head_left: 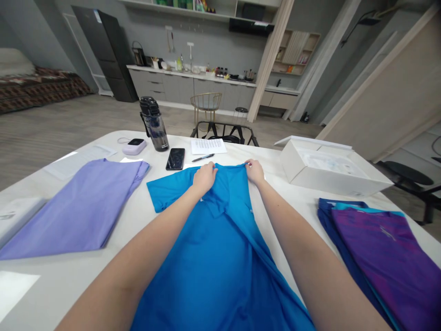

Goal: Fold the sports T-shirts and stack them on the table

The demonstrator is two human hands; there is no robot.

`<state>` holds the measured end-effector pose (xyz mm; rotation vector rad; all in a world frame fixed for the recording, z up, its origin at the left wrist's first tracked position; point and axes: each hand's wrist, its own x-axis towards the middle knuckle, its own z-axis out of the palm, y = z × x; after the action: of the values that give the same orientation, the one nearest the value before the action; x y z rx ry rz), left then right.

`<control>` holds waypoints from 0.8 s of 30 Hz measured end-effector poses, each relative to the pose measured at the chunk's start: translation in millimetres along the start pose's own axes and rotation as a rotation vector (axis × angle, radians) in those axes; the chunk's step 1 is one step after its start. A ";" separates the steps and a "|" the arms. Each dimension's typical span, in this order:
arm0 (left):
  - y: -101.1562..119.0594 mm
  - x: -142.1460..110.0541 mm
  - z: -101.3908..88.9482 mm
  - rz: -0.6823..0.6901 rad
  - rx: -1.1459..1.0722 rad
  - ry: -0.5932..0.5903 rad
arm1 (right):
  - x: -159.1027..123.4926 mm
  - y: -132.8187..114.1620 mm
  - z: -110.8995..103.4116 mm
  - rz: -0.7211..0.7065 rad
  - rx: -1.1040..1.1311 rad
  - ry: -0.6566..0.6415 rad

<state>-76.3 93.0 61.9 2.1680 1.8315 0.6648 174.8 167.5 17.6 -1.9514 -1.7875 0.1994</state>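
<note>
A blue short-sleeved T-shirt [213, 257] lies spread on the white table in front of me, its collar end pointing away. My left hand [206, 177] is closed on the cloth near the collar. At the far right corner of the shirt, my right hand [255, 172] pinches the top edge. The left sleeve lies flat toward the left, while the right side is folded inward with a long crease running down it. My forearms hide parts of the shirt's sides.
A folded lavender garment [79, 207] lies left, and folded purple and navy clothes [389, 248] lie right. An open white box [330, 165] stands back right. Beyond the shirt are a phone [175, 159], a pen [203, 157], a printed sheet [208, 146] and a water bottle [155, 128].
</note>
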 end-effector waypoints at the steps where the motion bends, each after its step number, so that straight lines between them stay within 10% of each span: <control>1: -3.9 -5.8 3.2 0.018 0.037 0.024 | -3.0 0.7 3.3 0.013 -0.022 -0.009; 11: -43.8 -30.6 -3.9 -0.080 -0.165 -0.291 | -8.2 -4.4 6.1 0.034 -0.031 0.004; 16: -49.4 -21.4 -18.2 0.043 -0.477 -0.089 | -5.6 -2.1 4.7 0.046 -0.027 0.044; 24: -64.7 -29.7 -20.0 -0.099 0.054 -0.008 | -9.5 2.0 8.6 0.032 -0.088 0.030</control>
<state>-145.6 74.4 44.5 2.0931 1.9605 0.5913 171.7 160.3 7.2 -2.0338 -1.7744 0.1038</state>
